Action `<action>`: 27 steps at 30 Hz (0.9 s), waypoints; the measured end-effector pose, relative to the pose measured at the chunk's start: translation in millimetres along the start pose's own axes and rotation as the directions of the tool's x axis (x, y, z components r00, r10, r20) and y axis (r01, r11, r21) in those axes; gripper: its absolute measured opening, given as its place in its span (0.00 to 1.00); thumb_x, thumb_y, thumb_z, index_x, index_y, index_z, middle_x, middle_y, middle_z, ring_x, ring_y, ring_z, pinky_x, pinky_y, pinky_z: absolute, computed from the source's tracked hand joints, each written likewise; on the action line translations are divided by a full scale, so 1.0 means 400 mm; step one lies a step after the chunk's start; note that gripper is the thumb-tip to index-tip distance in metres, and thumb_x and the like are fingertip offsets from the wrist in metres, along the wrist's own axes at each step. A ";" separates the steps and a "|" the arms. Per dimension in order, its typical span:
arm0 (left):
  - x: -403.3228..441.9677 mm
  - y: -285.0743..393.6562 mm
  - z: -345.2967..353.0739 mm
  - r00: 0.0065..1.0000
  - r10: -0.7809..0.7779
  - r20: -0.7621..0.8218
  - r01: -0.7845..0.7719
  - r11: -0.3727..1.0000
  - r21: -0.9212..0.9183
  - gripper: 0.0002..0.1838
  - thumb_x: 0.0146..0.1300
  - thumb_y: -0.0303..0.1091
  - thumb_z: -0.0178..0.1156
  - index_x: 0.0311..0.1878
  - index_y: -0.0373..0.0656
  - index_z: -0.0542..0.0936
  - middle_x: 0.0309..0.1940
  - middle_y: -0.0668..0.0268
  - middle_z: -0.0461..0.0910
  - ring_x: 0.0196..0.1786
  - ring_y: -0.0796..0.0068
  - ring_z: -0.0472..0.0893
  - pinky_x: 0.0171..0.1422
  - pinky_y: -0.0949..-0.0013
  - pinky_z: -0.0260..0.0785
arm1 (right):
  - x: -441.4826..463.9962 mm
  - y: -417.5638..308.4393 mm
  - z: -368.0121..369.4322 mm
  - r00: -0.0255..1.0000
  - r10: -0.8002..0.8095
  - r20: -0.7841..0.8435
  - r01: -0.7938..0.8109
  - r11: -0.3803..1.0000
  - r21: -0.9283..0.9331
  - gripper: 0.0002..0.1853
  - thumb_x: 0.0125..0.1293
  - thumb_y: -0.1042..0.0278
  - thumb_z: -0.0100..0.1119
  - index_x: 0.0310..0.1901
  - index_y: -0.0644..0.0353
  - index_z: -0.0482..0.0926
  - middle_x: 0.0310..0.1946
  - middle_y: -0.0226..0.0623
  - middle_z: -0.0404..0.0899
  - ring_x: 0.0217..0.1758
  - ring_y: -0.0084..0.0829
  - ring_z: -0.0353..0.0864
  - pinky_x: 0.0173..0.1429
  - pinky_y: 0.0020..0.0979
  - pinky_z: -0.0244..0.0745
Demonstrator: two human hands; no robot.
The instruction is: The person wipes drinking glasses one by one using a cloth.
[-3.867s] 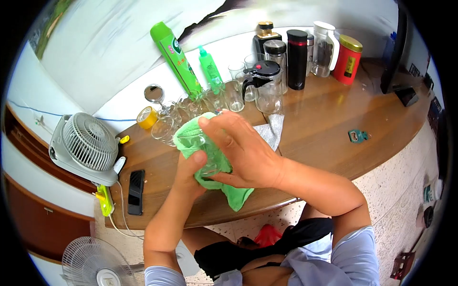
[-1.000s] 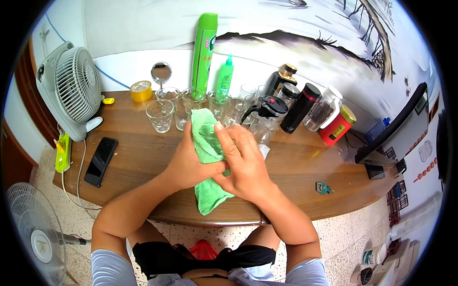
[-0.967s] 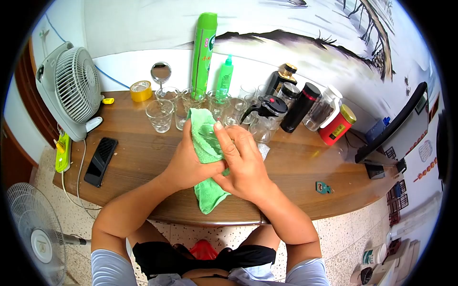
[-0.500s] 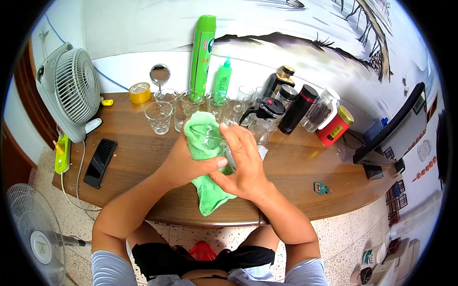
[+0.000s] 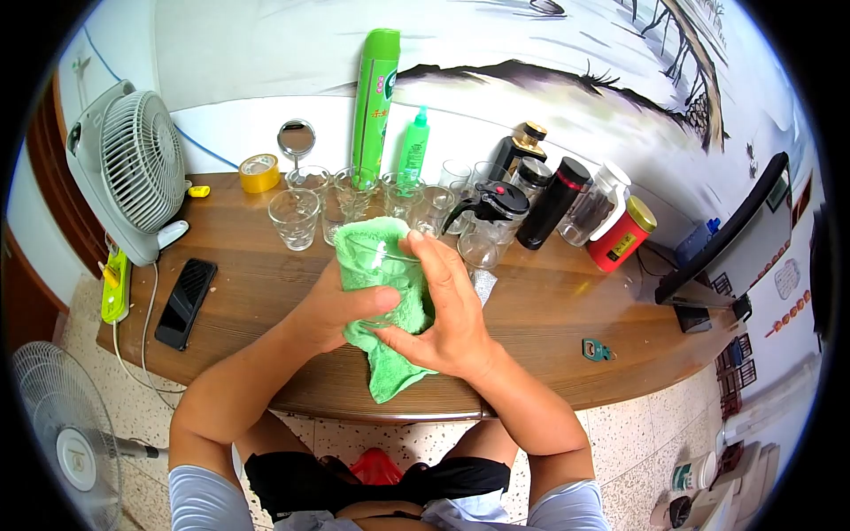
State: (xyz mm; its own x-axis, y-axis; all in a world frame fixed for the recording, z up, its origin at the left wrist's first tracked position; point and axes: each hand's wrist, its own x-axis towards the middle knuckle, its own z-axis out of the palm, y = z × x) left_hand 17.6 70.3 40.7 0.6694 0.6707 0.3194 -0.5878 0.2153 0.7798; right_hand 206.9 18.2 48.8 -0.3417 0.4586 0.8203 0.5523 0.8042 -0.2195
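Observation:
A clear drinking glass (image 5: pixel 390 273) is held between both hands above the table's front part, with a green cloth (image 5: pixel 398 367) wrapped behind it and hanging below. My left hand (image 5: pixel 341 305) presses the cloth around the glass, its thumb lying across the near side. My right hand (image 5: pixel 452 310) grips the glass from the right, fingers along its upper side and thumb at its lower end. Beyond the hands stand several clear glasses (image 5: pixel 295 218) and a glass teapot with a black lid (image 5: pixel 498 202). A silvery piece (image 5: pixel 483 285) lies beside my right hand.
On the left are a desk fan (image 5: pixel 142 159), a phone (image 5: pixel 186 303) and a power strip (image 5: pixel 116 288). A tall green spray can (image 5: pixel 376 106), a black flask (image 5: pixel 555 203) and a red canister (image 5: pixel 622 234) line the back. A bottle opener (image 5: pixel 597 349) lies at right beside a monitor (image 5: pixel 735 230).
The glass has turned more upright and shows more of its side. My left thumb has shifted left and up across it, and my right hand has moved slightly left.

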 end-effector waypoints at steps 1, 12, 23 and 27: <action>0.005 -0.004 -0.005 0.998 0.057 -0.034 -0.050 0.985 0.162 0.37 0.63 0.28 0.74 0.73 0.41 0.69 0.62 0.62 0.79 0.66 0.70 0.80 0.72 0.60 0.76 | 0.003 0.004 -0.004 1.000 -0.001 0.009 0.002 0.999 -0.035 0.57 0.51 0.67 0.84 0.81 0.67 0.61 0.64 0.57 0.74 0.67 0.58 0.76 0.80 0.62 0.66; 0.008 -0.021 -0.007 0.998 -0.017 -0.068 0.020 0.999 0.036 0.39 0.66 0.41 0.75 0.76 0.41 0.69 0.66 0.61 0.79 0.70 0.67 0.80 0.76 0.57 0.75 | 0.006 0.004 0.001 1.000 -0.023 0.001 0.023 0.998 -0.063 0.59 0.52 0.67 0.85 0.84 0.61 0.59 0.67 0.58 0.72 0.66 0.62 0.76 0.74 0.59 0.71; 0.013 -0.043 0.003 0.945 0.284 -0.164 -0.142 0.804 0.577 0.36 0.63 0.26 0.74 0.72 0.39 0.69 0.62 0.62 0.79 0.68 0.71 0.78 0.71 0.61 0.74 | 0.005 0.010 -0.024 0.992 0.081 0.099 -0.063 0.983 -0.174 0.57 0.50 0.70 0.83 0.82 0.66 0.62 0.64 0.60 0.73 0.65 0.63 0.76 0.74 0.53 0.74; 0.019 -0.047 -0.025 0.968 0.199 -0.152 -0.100 0.863 0.496 0.36 0.63 0.25 0.74 0.72 0.40 0.69 0.62 0.61 0.79 0.67 0.70 0.79 0.73 0.60 0.74 | 0.009 -0.004 -0.023 0.986 0.081 0.144 -0.043 0.969 -0.245 0.57 0.51 0.69 0.84 0.82 0.66 0.62 0.64 0.60 0.72 0.64 0.62 0.76 0.74 0.54 0.74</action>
State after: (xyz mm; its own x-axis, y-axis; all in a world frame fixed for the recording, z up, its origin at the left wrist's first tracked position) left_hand 29.1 78.4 23.0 0.4618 0.8001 0.3829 -0.3489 -0.2330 0.9077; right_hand 211.8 15.3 56.8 -0.4023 0.5716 0.7151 0.7361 0.6664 -0.1185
